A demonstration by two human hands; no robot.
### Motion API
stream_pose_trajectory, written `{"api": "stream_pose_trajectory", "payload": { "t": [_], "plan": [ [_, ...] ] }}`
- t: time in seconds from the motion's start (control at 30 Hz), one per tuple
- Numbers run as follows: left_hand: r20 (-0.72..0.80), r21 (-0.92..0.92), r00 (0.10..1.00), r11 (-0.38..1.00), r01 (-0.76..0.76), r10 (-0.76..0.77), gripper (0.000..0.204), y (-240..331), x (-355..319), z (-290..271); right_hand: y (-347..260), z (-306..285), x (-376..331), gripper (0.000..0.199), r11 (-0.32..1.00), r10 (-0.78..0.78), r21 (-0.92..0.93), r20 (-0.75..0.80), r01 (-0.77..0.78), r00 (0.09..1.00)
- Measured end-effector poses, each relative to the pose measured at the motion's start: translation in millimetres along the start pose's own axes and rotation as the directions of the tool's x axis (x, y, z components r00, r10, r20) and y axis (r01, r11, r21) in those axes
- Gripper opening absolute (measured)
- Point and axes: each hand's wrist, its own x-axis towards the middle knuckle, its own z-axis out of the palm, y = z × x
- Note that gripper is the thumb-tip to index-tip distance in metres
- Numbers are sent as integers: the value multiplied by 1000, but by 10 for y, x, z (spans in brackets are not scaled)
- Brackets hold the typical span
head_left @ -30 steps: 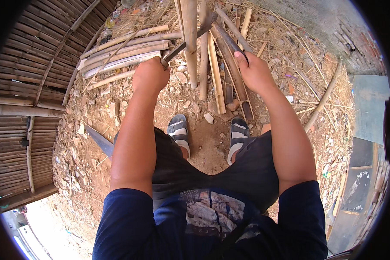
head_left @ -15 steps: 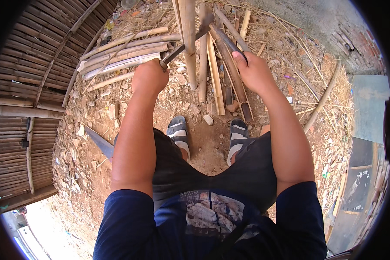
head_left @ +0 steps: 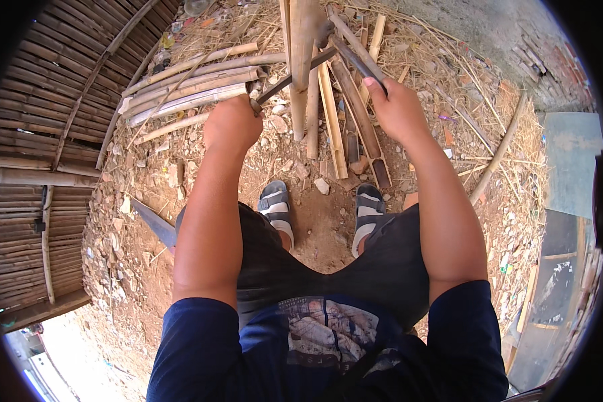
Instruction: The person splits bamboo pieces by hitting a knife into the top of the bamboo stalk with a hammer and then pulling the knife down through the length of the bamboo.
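Note:
My left hand (head_left: 233,124) is closed round the handle of a large knife (head_left: 277,88) with a long dark blade. The blade runs up to the right through an upright bamboo pole (head_left: 305,47), and its tip juts out on the pole's far right side. A split shows in the pole above the blade. In my right hand (head_left: 396,110) is the dark handle of a hammer (head_left: 356,57). The hammer's head, slightly blurred, is beside the pole, above the knife's protruding tip; whether they touch I cannot tell.
Several cut bamboo poles (head_left: 194,87) lie at the far left, and split bamboo halves (head_left: 333,130) lie beyond my feet. A flat tapered blade (head_left: 153,221) rests near my left forearm. A bamboo-slat wall (head_left: 40,114) stands left, a concrete wall (head_left: 489,47) far right. Straw and stones litter the dirt.
The hammer's head has dropped slightly toward the knife's tip, and my right hand has shifted a little right. The upright pole's top has moved right. My left hand keeps its grip.

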Motion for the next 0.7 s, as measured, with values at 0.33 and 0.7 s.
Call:
{"api": "stream_pose_trajectory", "payload": {
  "t": [0.33, 0.7],
  "plan": [
    [10, 1, 1000, 1000, 21, -21, 29, -52, -8, 33, -151, -230, -187, 59, 975, -107, 181, -125, 129, 986],
    [57, -10, 997, 998, 54, -54, 31, -68, 5, -5, -227, -292, -238, 58, 945, -159, 255, -196, 206, 968]
  ]
}}
